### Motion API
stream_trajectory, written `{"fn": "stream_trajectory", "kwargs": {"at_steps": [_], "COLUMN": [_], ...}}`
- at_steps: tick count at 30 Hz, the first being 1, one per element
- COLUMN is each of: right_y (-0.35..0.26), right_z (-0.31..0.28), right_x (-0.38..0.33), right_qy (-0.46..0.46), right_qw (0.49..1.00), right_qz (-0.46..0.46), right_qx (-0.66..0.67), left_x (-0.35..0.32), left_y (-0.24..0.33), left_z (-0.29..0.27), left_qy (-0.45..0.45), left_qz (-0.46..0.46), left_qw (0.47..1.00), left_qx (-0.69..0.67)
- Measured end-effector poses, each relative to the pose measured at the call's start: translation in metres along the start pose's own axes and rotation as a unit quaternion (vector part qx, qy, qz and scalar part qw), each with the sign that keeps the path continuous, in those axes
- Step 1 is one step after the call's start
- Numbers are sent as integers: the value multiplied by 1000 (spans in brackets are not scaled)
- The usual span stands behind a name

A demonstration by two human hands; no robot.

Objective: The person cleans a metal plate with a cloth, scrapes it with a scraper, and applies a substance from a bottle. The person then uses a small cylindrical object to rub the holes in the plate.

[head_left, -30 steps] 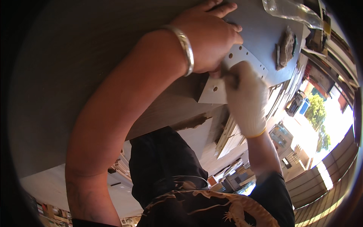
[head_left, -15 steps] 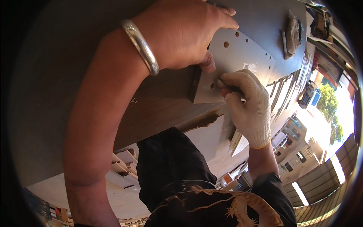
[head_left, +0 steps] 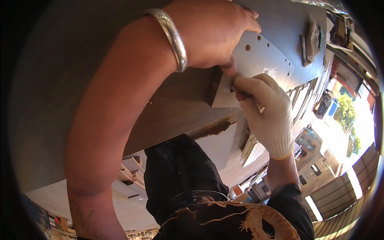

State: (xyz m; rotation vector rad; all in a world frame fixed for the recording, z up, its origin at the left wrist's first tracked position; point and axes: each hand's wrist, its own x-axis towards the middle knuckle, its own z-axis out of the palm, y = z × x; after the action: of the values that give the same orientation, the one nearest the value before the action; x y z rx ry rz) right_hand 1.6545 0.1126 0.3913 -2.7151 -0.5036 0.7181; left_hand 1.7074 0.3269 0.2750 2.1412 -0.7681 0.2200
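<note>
A pale grey panel [head_left: 256, 58] with several drilled holes and a white label lies on a larger dark board [head_left: 176, 116]. My bare left hand [head_left: 218, 34], with a silver bangle at the wrist, rests over the panel's left end. Its thumb touches the top face near the end, and the fingers stretch out toward the far edge. My right hand [head_left: 266, 108] wears a white knit glove. Its thumb and forefinger are pinched together at a hole near the panel's near left corner. Something small and dark shows at the fingertips; its kind is hidden.
A worn, dusty brush-like thing [head_left: 312, 42] lies on the board's far right. Below the near edge are a ragged broken edge [head_left: 216, 129] and stacked strips [head_left: 250, 150]. Small chips [head_left: 151, 101] lie near my left forearm. Bright daylight enters at right.
Both hands and the panel appear slightly farther right in the picture. The right fingertips stay at the same corner hole, now covering more of it.
</note>
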Motion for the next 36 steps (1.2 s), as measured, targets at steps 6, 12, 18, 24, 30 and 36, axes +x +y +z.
{"fn": "stream_trajectory", "kwargs": {"at_steps": [6,12,18,24,30,36], "right_y": [-9,-7,-5,0,-3,-6], "right_z": [0,12,14,2,6,-1], "right_x": [-1,-6,-9,0,11,18], "right_qy": [0,41,91,13,12,-43], "right_qw": [998,999,966,970,971,976], "right_qz": [-17,-3,120,191,177,181], "right_qx": [-57,-10,211,150,161,117], "left_x": [0,4,1,-1,-5,-8], "left_y": [14,8,8,14,-1,-6], "left_z": [-23,-15,-13,-20,-1,12], "left_qy": [-79,-62,-31,-107,5,27], "left_qz": [-51,-40,-7,-55,9,12], "left_qw": [995,993,999,993,999,1000], "left_qx": [-15,-90,-33,6,-30,9]}}
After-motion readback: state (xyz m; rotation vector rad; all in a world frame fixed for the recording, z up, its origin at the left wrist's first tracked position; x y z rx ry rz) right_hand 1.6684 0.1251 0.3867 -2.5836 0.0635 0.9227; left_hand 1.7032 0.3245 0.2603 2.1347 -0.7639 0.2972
